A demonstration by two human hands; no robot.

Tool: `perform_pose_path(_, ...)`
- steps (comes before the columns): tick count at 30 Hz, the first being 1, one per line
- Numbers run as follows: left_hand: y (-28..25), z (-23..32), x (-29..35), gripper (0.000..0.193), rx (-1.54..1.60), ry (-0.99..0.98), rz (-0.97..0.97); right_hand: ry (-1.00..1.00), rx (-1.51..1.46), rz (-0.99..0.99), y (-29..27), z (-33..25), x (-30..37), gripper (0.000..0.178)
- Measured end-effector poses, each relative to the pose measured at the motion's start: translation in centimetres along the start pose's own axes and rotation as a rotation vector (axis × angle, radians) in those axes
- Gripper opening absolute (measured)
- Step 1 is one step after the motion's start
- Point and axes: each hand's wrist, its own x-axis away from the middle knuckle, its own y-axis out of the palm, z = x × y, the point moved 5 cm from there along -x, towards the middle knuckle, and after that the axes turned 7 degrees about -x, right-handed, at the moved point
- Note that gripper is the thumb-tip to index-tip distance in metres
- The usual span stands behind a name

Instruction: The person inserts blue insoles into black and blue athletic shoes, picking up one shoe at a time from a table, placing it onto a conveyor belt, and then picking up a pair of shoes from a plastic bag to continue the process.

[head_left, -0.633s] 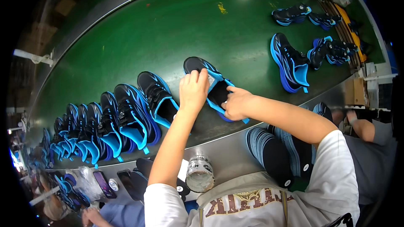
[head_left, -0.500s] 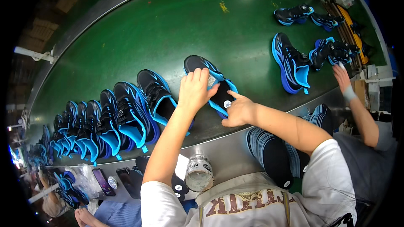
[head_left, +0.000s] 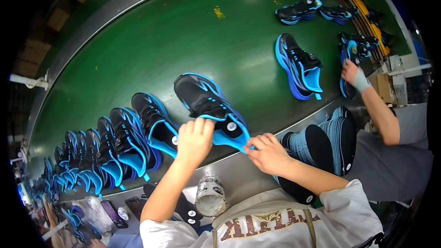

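A black and blue sneaker [head_left: 197, 93] lies on the green belt in front of me, its toe pointing away and to the left. My left hand [head_left: 195, 141] grips the left side of its collar with curled fingers. At the back of the shoe, my right hand [head_left: 268, 154] pinches the bright blue heel edge. Inside the opening shows a black insole with a round white sticker [head_left: 231, 126]. Just left of my left hand stands another sneaker [head_left: 148, 110], also with a stickered insole.
A row of similar sneakers [head_left: 120, 128] runs off to the left. One sneaker [head_left: 294, 59] stands farther right. Stacked insoles [head_left: 317, 144] and a dirty jar [head_left: 211, 197] sit on the metal ledge. Another person's hand [head_left: 353, 74] holds a shoe at the right.
The sneaker has turned and come nearer. My left hand has shifted from its tongue to the collar, my right from inside the shoe to the heel. The co-worker's hand now grips a shoe.
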Motion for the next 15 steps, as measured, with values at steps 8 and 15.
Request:
perform_pose_path(8,-2.0,-5.0,0.0,0.015,0.765,-0.477,0.074,0.488,-0.021,0.418,-9.2,10.4,2.1,0.063)
perform_pose_path(15,-2.9,-0.7,5.6,0.016,1.613,-0.94,-0.195,0.852,0.006,0.238,-10.7,21.8,4.3,0.036)
